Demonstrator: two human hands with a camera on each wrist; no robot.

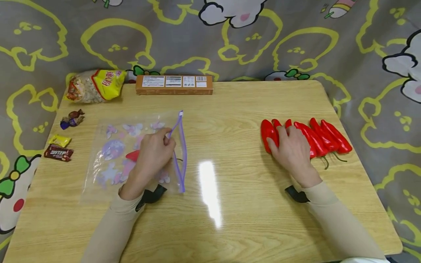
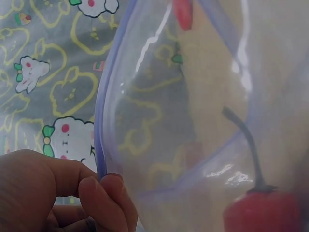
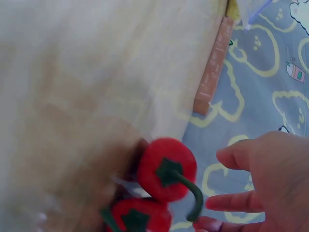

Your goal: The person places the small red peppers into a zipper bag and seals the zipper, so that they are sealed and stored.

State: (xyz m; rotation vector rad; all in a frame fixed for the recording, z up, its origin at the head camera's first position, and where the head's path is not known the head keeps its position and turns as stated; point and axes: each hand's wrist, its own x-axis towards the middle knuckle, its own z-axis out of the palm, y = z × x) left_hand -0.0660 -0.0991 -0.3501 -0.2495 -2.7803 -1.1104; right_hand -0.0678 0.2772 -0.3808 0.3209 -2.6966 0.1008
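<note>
A clear zip bag (image 1: pixel 90 186) with a purple zipper edge and pastel butterfly print lies on the left of the table. My left hand (image 1: pixel 152 153) pinches its edge between thumb and fingers, and the mouth gapes in the left wrist view. Inside the bag is a red pepper (image 2: pixel 263 212) with a green stem, partly covered by that hand in the head view. Several more red peppers (image 1: pixel 335 137) lie in a row at the right. Over the left part of this row is my right hand (image 1: pixel 292 153), thumb and fingers apart, near a pepper's stem (image 3: pixel 195 203).
Along the back edge stand a brown box (image 1: pixel 174 91) and a yellow-and-clear snack bag (image 1: pixel 110 86). Down the left side lie dark twist-wrapped candies (image 1: pixel 71 120), a yellow-wrapped candy (image 1: pixel 60 140) and a brown-wrapped one (image 1: pixel 58 153). A patterned curtain (image 1: pixel 184 40) hangs behind the table.
</note>
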